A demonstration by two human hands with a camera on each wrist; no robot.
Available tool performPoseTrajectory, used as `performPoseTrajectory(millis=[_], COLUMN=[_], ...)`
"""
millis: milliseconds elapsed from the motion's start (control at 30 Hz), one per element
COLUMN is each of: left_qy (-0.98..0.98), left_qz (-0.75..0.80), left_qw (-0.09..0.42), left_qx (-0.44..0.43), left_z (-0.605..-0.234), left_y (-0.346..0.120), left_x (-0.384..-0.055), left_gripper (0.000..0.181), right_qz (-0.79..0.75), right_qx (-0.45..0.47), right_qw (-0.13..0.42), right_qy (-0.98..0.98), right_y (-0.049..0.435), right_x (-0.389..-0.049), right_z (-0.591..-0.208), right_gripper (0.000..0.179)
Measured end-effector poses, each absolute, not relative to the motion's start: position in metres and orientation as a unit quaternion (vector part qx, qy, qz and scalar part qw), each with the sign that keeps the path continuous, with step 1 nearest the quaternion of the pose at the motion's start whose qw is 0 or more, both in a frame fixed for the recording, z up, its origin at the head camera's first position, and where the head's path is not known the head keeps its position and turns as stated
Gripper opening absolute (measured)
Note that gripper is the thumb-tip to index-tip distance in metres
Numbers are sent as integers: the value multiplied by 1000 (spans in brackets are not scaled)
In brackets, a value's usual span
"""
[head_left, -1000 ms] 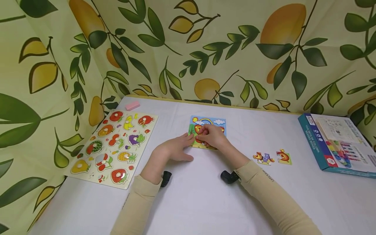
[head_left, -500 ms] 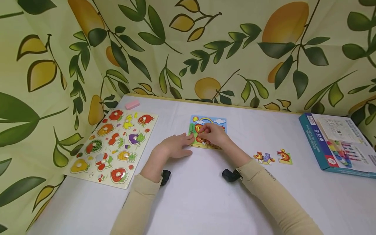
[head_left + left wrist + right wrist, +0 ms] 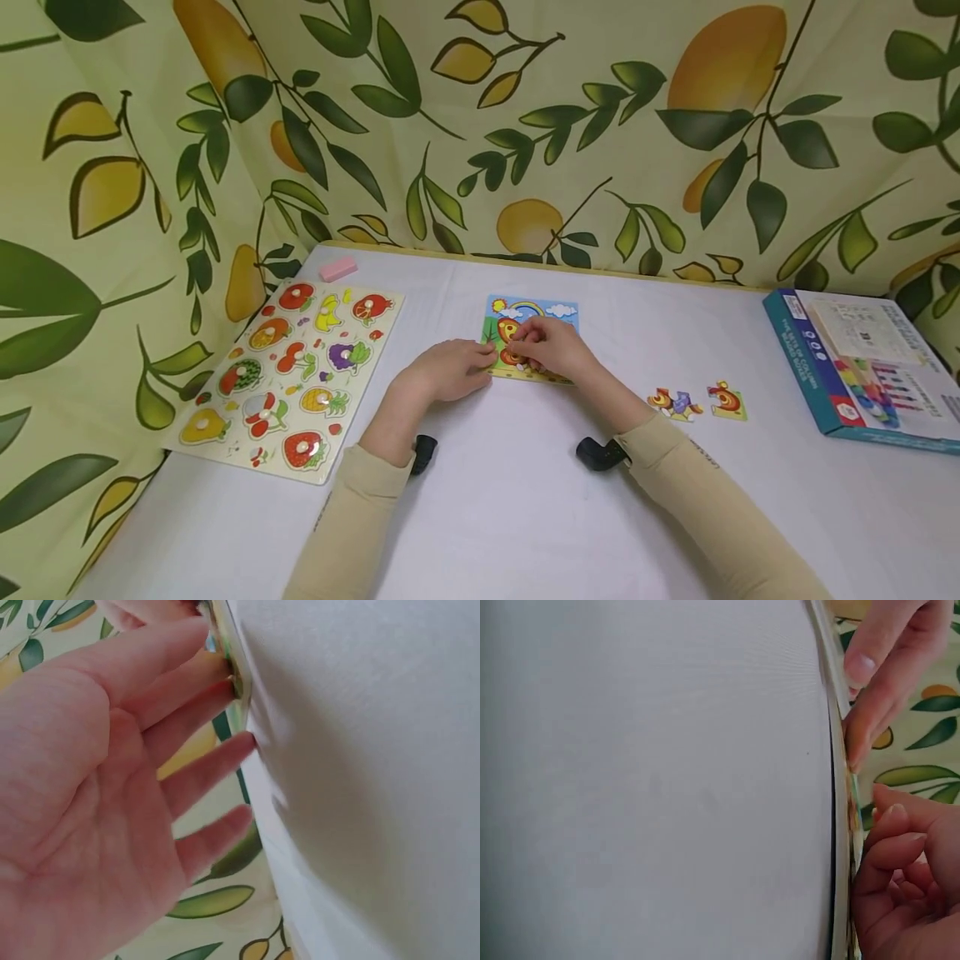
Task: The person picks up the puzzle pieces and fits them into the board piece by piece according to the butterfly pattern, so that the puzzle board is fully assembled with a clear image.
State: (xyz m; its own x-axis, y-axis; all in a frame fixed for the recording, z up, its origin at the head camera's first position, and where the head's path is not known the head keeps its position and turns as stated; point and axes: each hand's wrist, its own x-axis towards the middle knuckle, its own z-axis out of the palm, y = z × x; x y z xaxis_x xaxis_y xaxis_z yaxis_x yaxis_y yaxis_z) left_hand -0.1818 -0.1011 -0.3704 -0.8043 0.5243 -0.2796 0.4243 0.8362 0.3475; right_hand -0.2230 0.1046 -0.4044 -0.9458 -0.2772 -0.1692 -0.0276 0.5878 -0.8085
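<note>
A small picture puzzle (image 3: 558,310) with a rainbow, clouds and a red-and-yellow butterfly wing lies on the white table, partly covered by my hands. My left hand (image 3: 448,368) touches its left edge; in the left wrist view the fingers (image 3: 206,776) stretch out along the edge. Over the middle of the puzzle is my right hand (image 3: 561,348), its fingers curled at the surface. The right wrist view shows these bent fingers (image 3: 900,847) against the puzzle, but whether they pinch a piece is hidden. Loose puzzle pieces (image 3: 675,405) lie to the right, with another piece (image 3: 726,402) beside them.
A fruit knob board (image 3: 296,375) lies at the left, with a pink block (image 3: 338,268) behind it. At the far right stands a blue-and-white box (image 3: 870,367). A fruit-patterned cloth (image 3: 525,108) hangs behind the table.
My left thumb has drawn in from its spread position toward the fingers. The right hand has shifted slightly right, uncovering more of the butterfly wing. The loose pieces have stayed in place.
</note>
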Motion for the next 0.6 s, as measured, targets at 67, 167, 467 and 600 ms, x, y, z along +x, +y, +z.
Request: performPoseTrajectory(millis=[67,167,467,600], left_qy=[940,938,930,931], left_qz=[142,156,171,175], left_qw=[167,140,123,122], left_qx=[262,274,301,297], left_z=[-372,-374,-378,-378], left_y=[-100,-100,-104,-101], left_x=[-183,-185,-187,-187], left_gripper=[42,38,32,31], right_qz=[-448,-440,-305,-263], right_qx=[-84,-89,-123,-126], right_qw=[125,108,132,156], right_qy=[881,887,935,944], right_y=[115,139,245,279], right_x=[-220,-213,-177,-161], right_z=[-402,-391,-367,-364], right_gripper=[21,22,32,47])
